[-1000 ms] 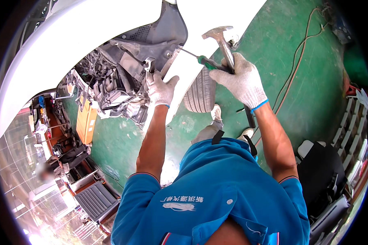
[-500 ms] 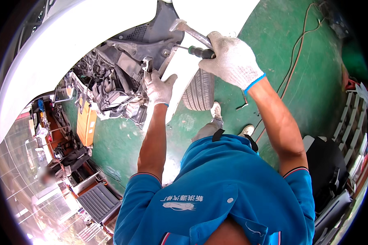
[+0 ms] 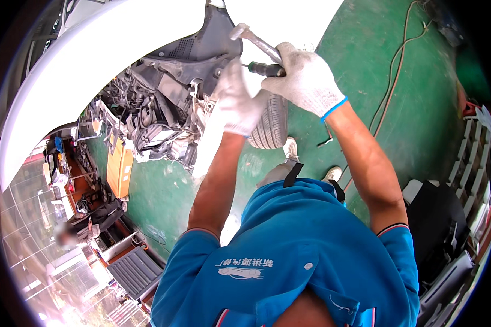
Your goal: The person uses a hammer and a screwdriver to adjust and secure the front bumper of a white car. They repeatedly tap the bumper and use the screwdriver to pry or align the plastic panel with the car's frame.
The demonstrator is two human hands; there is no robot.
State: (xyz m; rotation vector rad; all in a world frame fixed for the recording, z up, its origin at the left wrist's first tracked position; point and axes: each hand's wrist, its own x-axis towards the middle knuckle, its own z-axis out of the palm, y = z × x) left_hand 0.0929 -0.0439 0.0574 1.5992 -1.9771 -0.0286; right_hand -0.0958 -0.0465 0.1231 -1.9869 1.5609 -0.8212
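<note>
My gloved right hand (image 3: pixel 305 76) is closed on a hammer (image 3: pixel 259 43) and a screwdriver (image 3: pixel 265 69) with a black and green handle. The hammer's metal head points up and left, and the screwdriver lies below it. My left hand (image 3: pixel 237 103), also in a white knit glove, is blurred by motion. Its fingers look stretched out and its thumb stands apart, close to the screwdriver's shaft, with nothing visible in it. Behind the left hand runs the white fender (image 3: pixel 210 144) of a car. To its left, a metal piece with a hooked end (image 3: pixel 195 85) sticks up from the engine bay (image 3: pixel 153 109).
The raised white hood (image 3: pixel 93 60) arches over the bay. A tire (image 3: pixel 270 122) stands below the fender. A small tool (image 3: pixel 325 141) and a hose (image 3: pixel 390 87) lie on the green floor. An orange box (image 3: pixel 119 168) and a grey cabinet (image 3: pixel 135 272) are at left.
My left hand has left the hooked metal piece and moved right, toward the screwdriver. My right hand still holds both tools in nearly the same place.
</note>
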